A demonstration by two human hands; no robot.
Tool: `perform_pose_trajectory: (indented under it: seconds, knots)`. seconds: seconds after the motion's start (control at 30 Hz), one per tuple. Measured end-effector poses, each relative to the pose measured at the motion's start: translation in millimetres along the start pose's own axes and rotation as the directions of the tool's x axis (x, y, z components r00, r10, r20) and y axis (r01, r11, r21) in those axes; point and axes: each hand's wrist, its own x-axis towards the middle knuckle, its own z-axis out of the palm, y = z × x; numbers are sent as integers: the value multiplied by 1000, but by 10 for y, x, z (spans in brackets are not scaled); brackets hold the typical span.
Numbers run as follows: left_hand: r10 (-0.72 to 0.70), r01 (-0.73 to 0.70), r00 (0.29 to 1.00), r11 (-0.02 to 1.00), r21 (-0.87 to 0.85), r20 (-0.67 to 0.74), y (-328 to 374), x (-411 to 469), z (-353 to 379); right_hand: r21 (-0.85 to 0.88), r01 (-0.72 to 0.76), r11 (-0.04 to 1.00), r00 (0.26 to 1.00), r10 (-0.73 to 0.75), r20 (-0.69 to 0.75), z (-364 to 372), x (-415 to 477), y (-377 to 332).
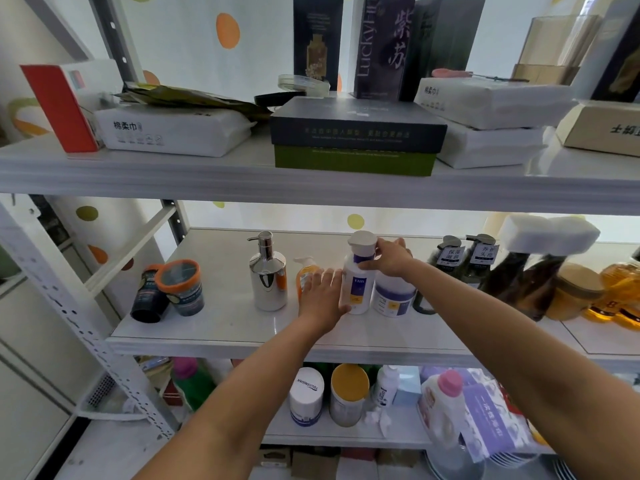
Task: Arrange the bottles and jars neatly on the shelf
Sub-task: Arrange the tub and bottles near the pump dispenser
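I see the white bottle (pixel 356 292) upright, right of the chrome dispenser (pixel 268 275), the right hand (pixel 388 259) gripping its neck from the far side and the left hand (pixel 322 296) pressing flat on the side nearer the dispenser

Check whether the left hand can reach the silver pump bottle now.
Probably yes: the left hand, flat against the white bottle, has bare shelf toward the silver pump bottle; only the orange bottle stands close.
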Motion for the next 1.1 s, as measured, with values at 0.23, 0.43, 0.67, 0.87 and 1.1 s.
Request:
perform_pose_trajectory:
  seconds: [0.23,0.43,0.67,0.87,1.1]
  knots:
    - [18,-18,1000,998,61,-2,-167,-124,12,147,4,989,1000,-7,21,30,-26,42]
    - [-146,139,985,987,-81,-90,-191,-287,-6,252,49,966,901,66,-428,478,-241,46]
    - [-552,508,833,728,-459,46,-77,-336,-4,304,96,948,835,90,-542,897,-588,-76]
    - [-698,625,655,286,-726,289,14,-394,-199,638,-350,686,934,309,180,1078,-568,-232]
    - [-741,658,534,64,-750,406,-270,-394,-142,773,-442,455,893,306,330,1122,-439,-252]
